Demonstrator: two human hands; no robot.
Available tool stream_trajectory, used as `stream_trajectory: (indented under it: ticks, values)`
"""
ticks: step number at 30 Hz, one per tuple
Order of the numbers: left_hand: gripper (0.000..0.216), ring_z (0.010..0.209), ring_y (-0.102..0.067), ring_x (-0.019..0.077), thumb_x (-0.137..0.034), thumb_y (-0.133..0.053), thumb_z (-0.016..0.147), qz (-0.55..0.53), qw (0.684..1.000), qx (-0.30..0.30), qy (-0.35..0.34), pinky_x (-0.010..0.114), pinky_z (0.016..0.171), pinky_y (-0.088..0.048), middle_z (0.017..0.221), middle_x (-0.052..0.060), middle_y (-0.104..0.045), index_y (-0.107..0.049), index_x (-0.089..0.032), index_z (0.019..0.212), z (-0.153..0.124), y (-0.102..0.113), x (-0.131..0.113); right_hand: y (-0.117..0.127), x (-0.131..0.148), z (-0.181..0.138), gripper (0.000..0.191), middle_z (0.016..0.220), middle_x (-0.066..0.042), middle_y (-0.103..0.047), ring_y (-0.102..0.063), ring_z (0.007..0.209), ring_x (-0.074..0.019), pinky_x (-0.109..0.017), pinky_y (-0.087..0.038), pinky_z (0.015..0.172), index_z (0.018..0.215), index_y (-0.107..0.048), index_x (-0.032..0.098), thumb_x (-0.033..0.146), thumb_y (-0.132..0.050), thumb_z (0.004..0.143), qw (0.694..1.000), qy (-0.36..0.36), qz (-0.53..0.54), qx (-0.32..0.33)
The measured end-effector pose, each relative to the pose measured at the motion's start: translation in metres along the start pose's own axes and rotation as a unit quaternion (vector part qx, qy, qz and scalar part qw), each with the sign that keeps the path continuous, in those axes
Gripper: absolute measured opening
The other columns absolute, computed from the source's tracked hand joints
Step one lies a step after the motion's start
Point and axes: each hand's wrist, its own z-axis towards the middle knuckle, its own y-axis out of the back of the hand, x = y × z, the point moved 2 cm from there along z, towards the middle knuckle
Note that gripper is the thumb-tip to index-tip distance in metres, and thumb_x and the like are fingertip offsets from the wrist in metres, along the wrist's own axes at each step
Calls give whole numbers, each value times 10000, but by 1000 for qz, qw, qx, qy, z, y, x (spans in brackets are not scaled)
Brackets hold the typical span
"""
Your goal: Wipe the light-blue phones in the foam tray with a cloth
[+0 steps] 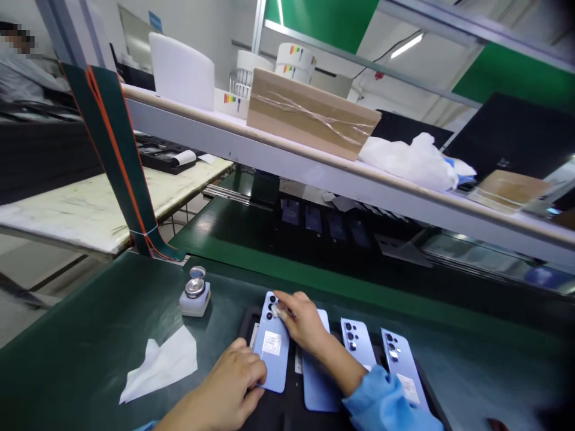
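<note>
Blue phone [275, 368] gripped by left hand [229, 383]; right hand [303, 323] pinches a wipe [276, 311] on it.

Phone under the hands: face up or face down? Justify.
Face down: the light-blue phone shows camera lenses and a white label upward; left hand grips its edge, right hand pinches a white pad at the lenses.

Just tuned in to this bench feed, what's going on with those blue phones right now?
A person is working on the leftmost blue phone in a black tray on the green mat. The left hand grips its lower edge, while the right hand presses a small white pad against its camera cluster. Three other blue phones lie back-up beside it. A pump bottle and a white wipe sit on the mat to the left.
</note>
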Motion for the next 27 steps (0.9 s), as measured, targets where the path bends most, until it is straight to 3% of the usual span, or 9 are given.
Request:
stream_trajectory:
  ticks: [3,6,9,12,15,18,23,27]
  values:
    - [180,753,-675,250,-110,-642,778,-2,1000,-6,-5,381,818,-512,791,9,-695,-612,-284,812,4,-1,1,-6,2,-8,379,881,-58,-704,-587,827,-218,-358,-450,798,1270,-605,206,135,-530,906,999,35,22,-3]
    - [194,738,-679,261,-109,-667,760,-18,1000,-14,3,387,795,-523,782,10,-698,-624,-293,803,7,-2,3,-16,7,8,355,883,-63,-703,-586,813,-217,-379,-442,826,1260,-614,207,150,-512,924,997,63,38,5]
    - [180,726,-679,263,-115,-654,779,-19,1000,1,11,380,760,-524,782,16,-698,-633,-292,804,10,0,4,-12,-2,27,353,889,-59,-706,-581,820,-219,-380,-452,835,1238,-630,204,143,-535,904,998,30,48,-16]
    - [150,702,-676,255,-131,-653,788,-7,1000,24,14,371,744,-521,771,14,-701,-623,-278,782,14,2,2,-4,-12,18,372,911,-62,-700,-576,862,-230,-376,-473,816,1248,-610,202,131,-539,890,997,-12,58,-43]
    - [96,723,-676,247,-180,-656,810,10,997,68,26,380,787,-507,780,14,-704,-610,-253,769,19,1,-1,-12,-5,-4,406,938,-62,-694,-588,877,-222,-420,-470,912,1294,-561,217,124,-507,903,997,21,74,-29]
    - [62,799,-662,243,-194,-609,846,34,990,116,69,390,836,-476,826,14,-699,-602,-225,792,23,-1,-3,-25,3,2,426,950,-59,-702,-608,859,-210,-504,-393,1047,1323,-536,225,133,-498,909,995,67,76,-19]
    - [93,842,-649,217,-213,-547,903,50,981,160,98,383,888,-447,868,2,-692,-590,-210,820,25,0,-7,-19,-21,34,401,909,-25,-720,-635,874,-215,-579,-335,1097,1272,-577,248,145,-543,887,993,-28,87,-68]
    - [43,865,-652,230,-199,-578,877,55,977,180,96,387,901,-450,911,11,-702,-603,-205,842,26,3,-9,-14,-17,0,417,937,-22,-715,-651,888,-215,-579,-365,1084,1304,-554,278,155,-529,906,991,-36,91,-90]
